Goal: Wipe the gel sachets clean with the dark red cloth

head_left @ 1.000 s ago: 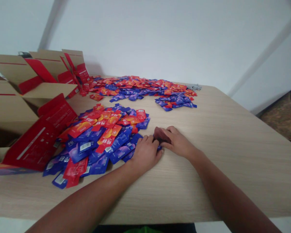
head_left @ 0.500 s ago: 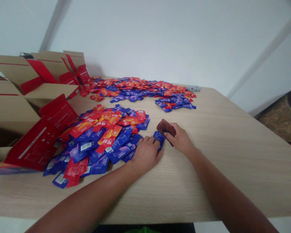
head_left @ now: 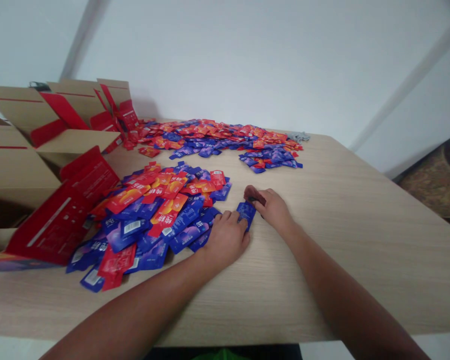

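My left hand (head_left: 227, 237) rests on the table, its bent fingers holding down the lower left part of a blue sachet (head_left: 246, 212). Pinched in my right hand (head_left: 275, 209) is a dark brown, folded, soft-looking piece like cloth (head_left: 252, 192), just above the sachet's upper right edge. Whether it touches the sachet I cannot tell. Beside my left hand spreads a heap of blue and red-orange sachets (head_left: 165, 205), several of them with white barcode labels.
Open cardboard boxes (head_left: 15, 160) with red flaps stand at the left. A long pile of sachets (head_left: 210, 132) lies along the back of the wooden table (head_left: 360, 225), with a smaller pile (head_left: 272, 159) before it. Some grey scraps (head_left: 300, 136) lie at its far right end.
My right hand has shifted slightly and the brown piece is bunched smaller, with less of it hanging below the fingers. My left hand stays on the blue sachet.
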`<action>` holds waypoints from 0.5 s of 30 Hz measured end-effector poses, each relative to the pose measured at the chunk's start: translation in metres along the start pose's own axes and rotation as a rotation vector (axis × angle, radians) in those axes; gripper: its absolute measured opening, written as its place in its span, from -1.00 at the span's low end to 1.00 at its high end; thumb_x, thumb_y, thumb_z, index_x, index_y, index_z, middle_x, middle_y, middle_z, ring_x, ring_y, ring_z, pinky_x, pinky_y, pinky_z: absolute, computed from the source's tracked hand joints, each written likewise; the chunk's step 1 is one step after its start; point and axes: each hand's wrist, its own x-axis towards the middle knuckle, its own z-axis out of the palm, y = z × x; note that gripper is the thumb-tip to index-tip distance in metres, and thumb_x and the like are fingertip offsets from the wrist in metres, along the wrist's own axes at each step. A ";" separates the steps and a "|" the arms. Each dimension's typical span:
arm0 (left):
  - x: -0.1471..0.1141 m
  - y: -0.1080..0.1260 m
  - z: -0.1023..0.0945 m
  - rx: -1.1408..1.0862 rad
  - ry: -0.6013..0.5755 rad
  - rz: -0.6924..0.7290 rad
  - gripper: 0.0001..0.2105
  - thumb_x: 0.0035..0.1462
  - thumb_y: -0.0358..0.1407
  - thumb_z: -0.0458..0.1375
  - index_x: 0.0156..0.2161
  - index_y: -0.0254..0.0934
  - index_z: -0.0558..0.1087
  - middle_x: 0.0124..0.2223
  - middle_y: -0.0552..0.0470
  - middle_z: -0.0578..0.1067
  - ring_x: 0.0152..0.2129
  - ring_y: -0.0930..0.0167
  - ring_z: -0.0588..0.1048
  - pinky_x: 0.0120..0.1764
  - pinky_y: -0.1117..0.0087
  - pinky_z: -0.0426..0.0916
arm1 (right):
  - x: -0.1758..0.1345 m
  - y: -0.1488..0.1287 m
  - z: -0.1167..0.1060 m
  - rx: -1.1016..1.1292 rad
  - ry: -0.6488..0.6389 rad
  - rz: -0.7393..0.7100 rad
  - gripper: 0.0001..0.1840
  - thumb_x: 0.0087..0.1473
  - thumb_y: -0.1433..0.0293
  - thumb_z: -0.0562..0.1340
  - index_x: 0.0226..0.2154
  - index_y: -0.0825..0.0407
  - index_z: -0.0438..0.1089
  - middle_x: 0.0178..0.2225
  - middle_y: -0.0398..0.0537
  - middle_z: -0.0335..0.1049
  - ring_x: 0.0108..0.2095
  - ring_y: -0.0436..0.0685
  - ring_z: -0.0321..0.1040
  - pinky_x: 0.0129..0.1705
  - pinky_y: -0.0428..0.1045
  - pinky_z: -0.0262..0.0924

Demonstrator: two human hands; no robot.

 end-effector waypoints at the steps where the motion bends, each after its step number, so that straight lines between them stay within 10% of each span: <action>1: 0.000 0.000 0.000 0.000 -0.001 -0.003 -0.74 0.37 -0.15 0.10 0.00 -0.19 0.55 0.03 -0.18 0.49 0.01 0.10 0.40 -0.03 0.07 0.31 | 0.000 0.000 -0.001 0.012 0.029 0.008 -0.79 0.23 0.34 0.32 -0.09 0.03 0.56 -0.19 0.03 0.47 -0.15 0.23 0.40 -0.08 0.06 0.24; 5: 0.000 0.001 0.000 -0.001 -0.006 -0.002 -0.73 0.38 -0.13 0.11 0.01 -0.18 0.55 0.04 -0.17 0.50 0.02 0.11 0.40 -0.01 0.07 0.31 | -0.010 -0.011 -0.009 0.217 0.123 -0.059 -0.73 0.24 0.35 0.29 -0.01 0.01 0.50 -0.15 0.00 0.49 -0.13 0.21 0.42 -0.06 0.06 0.27; 15: -0.001 0.002 0.000 0.003 -0.005 0.002 -0.72 0.40 -0.12 0.11 0.05 -0.18 0.55 0.06 -0.17 0.50 0.03 0.11 0.40 0.00 0.06 0.31 | -0.018 -0.025 -0.008 0.170 -0.145 -0.189 -0.76 0.18 0.42 0.32 -0.08 -0.02 0.53 -0.17 -0.03 0.48 -0.16 0.19 0.37 -0.08 0.04 0.26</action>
